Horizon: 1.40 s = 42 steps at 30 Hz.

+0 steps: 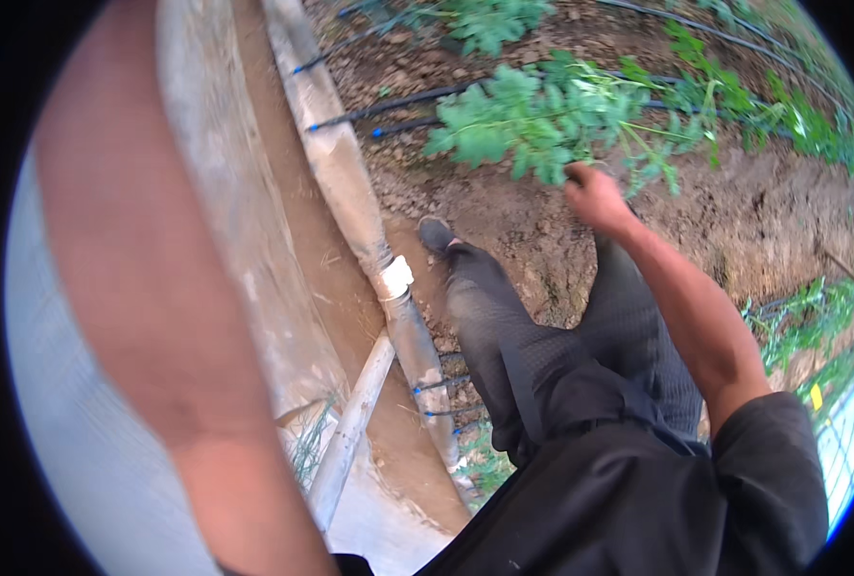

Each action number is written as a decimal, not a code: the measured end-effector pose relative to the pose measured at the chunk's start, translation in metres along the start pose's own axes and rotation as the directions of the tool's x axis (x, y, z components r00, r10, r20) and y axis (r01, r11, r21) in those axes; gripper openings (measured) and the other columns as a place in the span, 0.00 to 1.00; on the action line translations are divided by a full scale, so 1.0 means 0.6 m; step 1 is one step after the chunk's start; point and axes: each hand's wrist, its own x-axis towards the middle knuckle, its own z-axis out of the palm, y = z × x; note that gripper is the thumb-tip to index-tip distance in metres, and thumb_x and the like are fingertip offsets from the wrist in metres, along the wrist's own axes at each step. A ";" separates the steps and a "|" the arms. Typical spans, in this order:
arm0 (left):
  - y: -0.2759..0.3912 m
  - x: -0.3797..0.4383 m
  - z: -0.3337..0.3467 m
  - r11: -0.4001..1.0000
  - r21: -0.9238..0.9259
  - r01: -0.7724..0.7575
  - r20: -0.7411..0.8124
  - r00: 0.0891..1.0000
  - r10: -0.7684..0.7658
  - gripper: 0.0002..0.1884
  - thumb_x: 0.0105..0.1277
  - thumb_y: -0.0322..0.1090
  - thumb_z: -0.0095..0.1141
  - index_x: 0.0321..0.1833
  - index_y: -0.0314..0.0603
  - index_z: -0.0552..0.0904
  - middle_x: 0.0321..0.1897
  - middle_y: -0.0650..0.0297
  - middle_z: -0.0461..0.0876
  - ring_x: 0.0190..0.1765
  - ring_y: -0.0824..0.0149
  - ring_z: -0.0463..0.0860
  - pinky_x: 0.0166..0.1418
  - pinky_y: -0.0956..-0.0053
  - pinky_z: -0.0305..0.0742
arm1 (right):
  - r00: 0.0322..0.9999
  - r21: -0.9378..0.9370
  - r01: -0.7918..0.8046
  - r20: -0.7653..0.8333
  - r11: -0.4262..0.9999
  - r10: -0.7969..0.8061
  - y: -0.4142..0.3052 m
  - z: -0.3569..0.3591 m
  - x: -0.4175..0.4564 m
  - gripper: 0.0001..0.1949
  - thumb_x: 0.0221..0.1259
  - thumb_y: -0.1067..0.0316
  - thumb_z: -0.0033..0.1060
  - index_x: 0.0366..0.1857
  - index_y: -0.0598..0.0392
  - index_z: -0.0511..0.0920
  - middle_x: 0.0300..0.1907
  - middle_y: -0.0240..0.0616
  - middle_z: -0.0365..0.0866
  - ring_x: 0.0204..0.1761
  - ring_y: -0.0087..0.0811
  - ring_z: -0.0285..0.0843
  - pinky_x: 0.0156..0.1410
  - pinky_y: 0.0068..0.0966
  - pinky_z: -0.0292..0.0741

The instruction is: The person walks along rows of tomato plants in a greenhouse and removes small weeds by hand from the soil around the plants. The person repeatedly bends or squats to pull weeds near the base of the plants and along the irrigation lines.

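Observation:
My right hand is low at the near edge of a leafy green plant with deeply lobed leaves. Its fingers are curled and partly blurred, and whether they grip a stem cannot be told. My left arm spans the left side, large and blurred; the left hand is out of view past the top edge. Long vines stretch from the plant to the right along the soil bed. Black drip irrigation tubes with blue fittings run beside the leaves and join a flat, soil-stained supply hose.
White material is wrapped around the hose near my foot. A pale pole slants up to the hose. Soil-stained sheeting lies at the left. More plants grow at the right, with yellow cards beyond.

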 end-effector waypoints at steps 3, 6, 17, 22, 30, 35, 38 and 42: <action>-0.134 -0.121 -0.043 0.988 0.009 0.154 -0.007 0.988 -0.154 0.20 0.86 0.32 0.52 0.74 0.31 0.72 0.73 0.48 0.73 0.67 0.54 0.81 0.63 0.62 0.85 | 0.866 -0.057 -0.325 -0.420 0.944 0.273 0.107 0.086 0.104 0.23 0.72 0.60 0.63 0.66 0.59 0.85 0.59 0.59 0.92 0.63 0.58 0.90 0.72 0.46 0.82; -0.297 -0.345 -0.115 0.922 0.033 0.385 -0.202 0.906 -0.371 0.25 0.87 0.33 0.51 0.82 0.31 0.70 0.82 0.46 0.71 0.74 0.53 0.82 0.69 0.61 0.87 | 0.862 0.152 -0.361 -0.324 0.920 0.391 0.153 0.104 0.203 0.25 0.72 0.57 0.64 0.70 0.53 0.84 0.59 0.52 0.93 0.62 0.50 0.91 0.67 0.42 0.82; -0.556 -0.897 0.088 0.205 0.611 0.765 -0.639 0.629 -0.443 0.14 0.73 0.43 0.68 0.55 0.45 0.90 0.62 0.61 0.88 0.77 0.48 0.76 0.82 0.42 0.63 | 0.989 0.080 -0.122 0.097 0.989 0.114 -0.266 0.429 0.329 0.20 0.81 0.62 0.65 0.70 0.58 0.83 0.44 0.44 0.93 0.33 0.24 0.81 0.36 0.29 0.79; -0.579 -0.885 0.068 0.168 0.655 0.737 -0.632 0.655 -0.414 0.11 0.72 0.41 0.67 0.49 0.46 0.89 0.55 0.62 0.91 0.69 0.50 0.82 0.77 0.45 0.69 | 0.995 0.139 -0.063 0.080 0.988 0.052 -0.323 0.577 0.355 0.19 0.79 0.61 0.60 0.63 0.62 0.85 0.50 0.54 0.92 0.46 0.41 0.90 0.52 0.42 0.86; -0.579 -0.880 0.051 0.168 0.671 0.722 -0.627 0.674 -0.390 0.09 0.68 0.39 0.67 0.45 0.44 0.89 0.50 0.61 0.92 0.63 0.51 0.86 0.71 0.50 0.75 | 0.991 0.248 0.009 -0.129 0.969 0.024 -0.386 0.690 0.386 0.21 0.75 0.63 0.57 0.64 0.66 0.78 0.65 0.64 0.77 0.61 0.65 0.84 0.70 0.57 0.79; -0.572 -0.881 0.038 0.142 0.674 0.725 -0.630 0.665 -0.401 0.08 0.68 0.39 0.66 0.45 0.45 0.89 0.49 0.62 0.92 0.62 0.51 0.87 0.71 0.50 0.75 | 0.995 0.142 0.047 -0.097 0.989 -0.033 -0.411 0.771 0.412 0.23 0.73 0.65 0.63 0.67 0.64 0.74 0.76 0.64 0.69 0.73 0.66 0.74 0.74 0.57 0.80; -0.575 -0.891 0.039 0.153 0.671 0.726 -0.629 0.666 -0.401 0.08 0.68 0.38 0.66 0.44 0.45 0.89 0.49 0.62 0.92 0.61 0.51 0.87 0.70 0.50 0.76 | 0.990 -0.033 0.125 -0.066 0.992 -0.127 -0.408 0.825 0.419 0.26 0.71 0.65 0.67 0.70 0.63 0.75 0.78 0.64 0.69 0.77 0.64 0.71 0.68 0.54 0.85; -0.588 -0.872 0.031 0.170 0.727 0.665 -0.544 0.709 -0.449 0.09 0.68 0.38 0.65 0.45 0.44 0.88 0.49 0.61 0.91 0.61 0.50 0.86 0.69 0.49 0.75 | 0.932 -0.483 0.257 -0.105 0.837 -0.347 -0.368 0.812 0.463 0.23 0.67 0.67 0.68 0.65 0.60 0.78 0.70 0.59 0.75 0.63 0.63 0.83 0.54 0.49 0.92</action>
